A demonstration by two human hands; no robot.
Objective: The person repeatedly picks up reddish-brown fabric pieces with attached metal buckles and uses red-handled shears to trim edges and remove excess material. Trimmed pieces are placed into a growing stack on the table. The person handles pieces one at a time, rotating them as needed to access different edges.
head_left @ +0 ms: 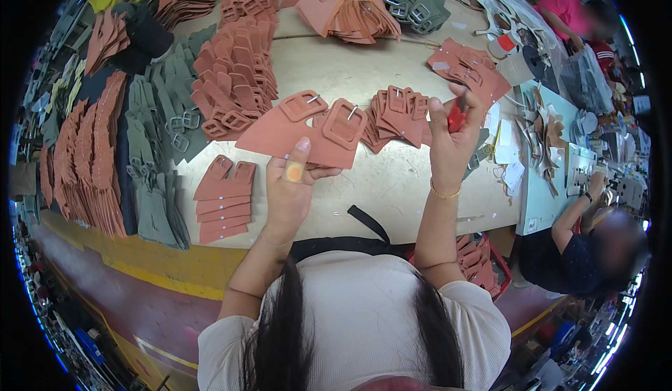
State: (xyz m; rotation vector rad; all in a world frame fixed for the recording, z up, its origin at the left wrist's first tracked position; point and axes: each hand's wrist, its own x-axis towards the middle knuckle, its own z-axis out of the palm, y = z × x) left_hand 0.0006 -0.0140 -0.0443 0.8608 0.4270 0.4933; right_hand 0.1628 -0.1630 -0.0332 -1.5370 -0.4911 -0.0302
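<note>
My left hand [290, 184] holds a terracotta leather piece [297, 137] by its lower edge, thumb on top and fingers beneath. Two covered square buckles [345, 123] with metal prongs sit along its upper edge. A yellow-orange patch shows on that thumb. Raised to the right of the piece, my right hand [451, 135] is closed around a small red-handled tool [457, 116]; its working end is hard to make out. Between the hands lies a fanned stack of similar buckled pieces [394, 116]. Left of my left hand, overlapping terracotta pieces [222, 207] lie on the table.
Rows of terracotta straps [234, 76] and green straps [150, 139] cover the table's left side. More terracotta pieces [470, 70], thread spools [521, 65] and paper slips [509, 151] lie to the right. A co-worker [577, 247] sits at a sewing machine [616, 188] there.
</note>
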